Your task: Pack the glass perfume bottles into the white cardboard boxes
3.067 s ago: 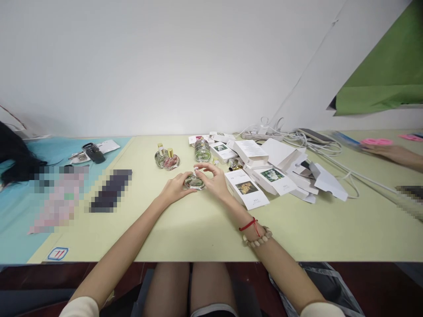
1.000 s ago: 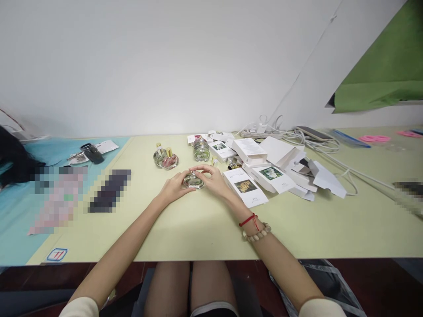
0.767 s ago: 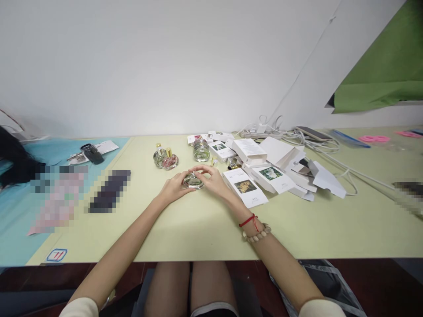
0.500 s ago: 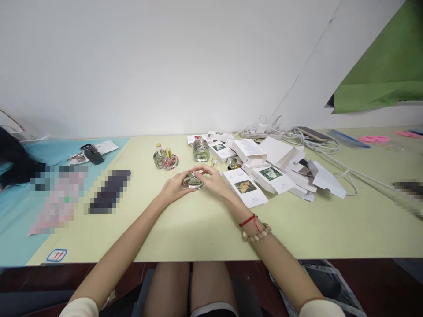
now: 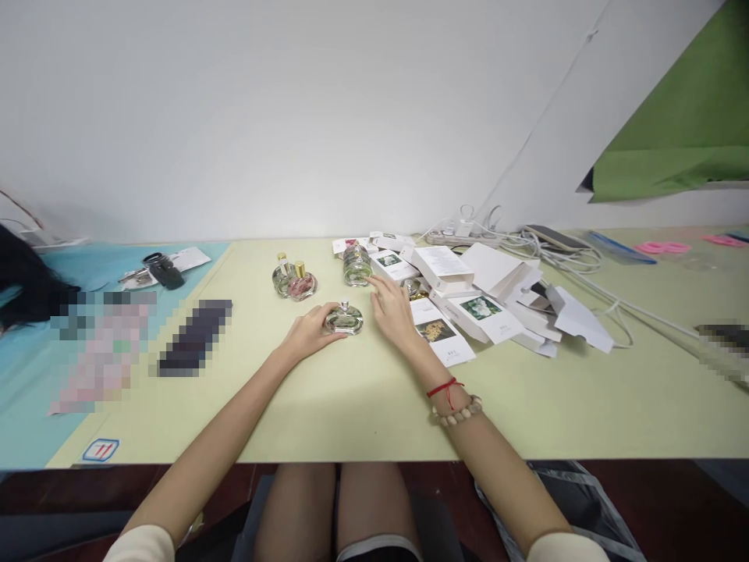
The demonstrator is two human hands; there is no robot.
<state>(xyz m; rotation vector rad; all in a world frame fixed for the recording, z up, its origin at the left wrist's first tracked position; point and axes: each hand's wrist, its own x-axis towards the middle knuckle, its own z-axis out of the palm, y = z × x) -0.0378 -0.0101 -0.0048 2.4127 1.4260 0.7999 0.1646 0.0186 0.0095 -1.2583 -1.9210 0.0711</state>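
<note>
A small round glass perfume bottle [image 5: 344,318] stands on the pale green table [image 5: 363,406]. My left hand [image 5: 308,331] is curled round its left side and holds it. My right hand [image 5: 391,306] has left the bottle and reaches to the right with fingers stretched out, over the table near small gold caps [image 5: 417,290] and a white box with a yellow flower picture [image 5: 440,336]. I see nothing in it.
Two small bottles with gold caps [image 5: 294,281] and a taller glass bottle [image 5: 356,265] stand behind. White cartons [image 5: 497,300] lie piled at the right, with cables and a power strip [image 5: 468,232] beyond. A blue mat [image 5: 35,367] covers the left.
My right hand has let go of the top of the bottle and moved right toward the caps and boxes. My left hand stays on the bottle.
</note>
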